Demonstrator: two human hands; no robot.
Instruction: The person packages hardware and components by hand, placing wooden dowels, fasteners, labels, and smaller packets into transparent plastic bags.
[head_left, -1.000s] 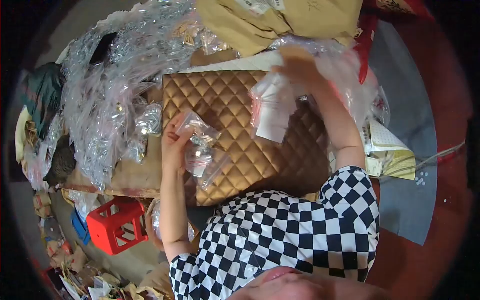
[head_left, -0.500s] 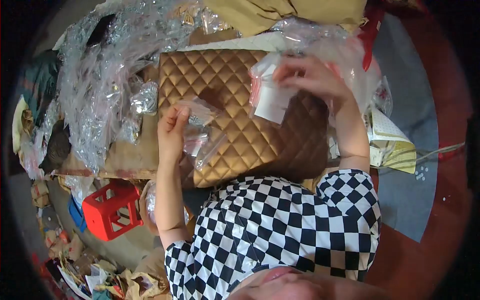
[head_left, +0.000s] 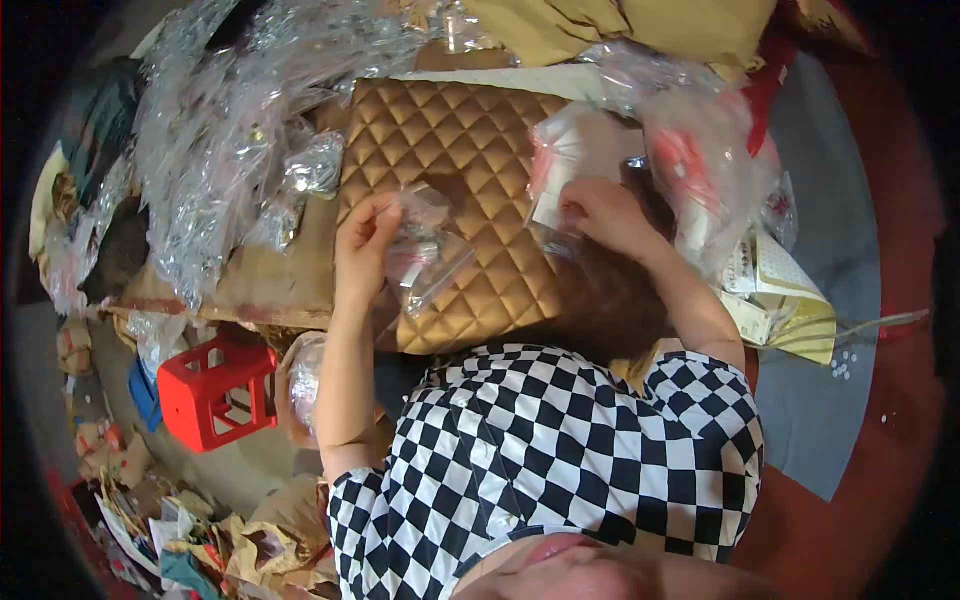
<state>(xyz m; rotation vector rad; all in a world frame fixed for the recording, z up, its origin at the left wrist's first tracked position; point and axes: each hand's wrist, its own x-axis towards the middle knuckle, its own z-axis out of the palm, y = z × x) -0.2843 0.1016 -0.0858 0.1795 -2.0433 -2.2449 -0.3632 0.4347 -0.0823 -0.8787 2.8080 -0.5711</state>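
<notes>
My left hand (head_left: 367,235) is closed in a pinch on the edge of a small clear plastic bag (head_left: 425,205). Just below the pinch, more small clear bags (head_left: 436,275) lie on the brown quilted cushion (head_left: 490,270), one of them with a reddish strip and something shiny. My right hand (head_left: 608,215) rests over the lower part of a stack of clear bags with white inside and red edges (head_left: 572,145). Its fingers are curled together at the stack's edge, and what they grip, if anything, is hidden.
Shiny clear packets (head_left: 215,150) are heaped on the table at the left. A large plastic bag with red and white contents (head_left: 695,170) stands at the right, near a yellow printed sheet (head_left: 790,295). A red stool (head_left: 215,395) is below the table edge.
My right hand has moved down from the upper part of the bag stack to its lower edge, and its fingers have curled in. The left hand keeps its pinch. The whole view has shifted slightly.
</notes>
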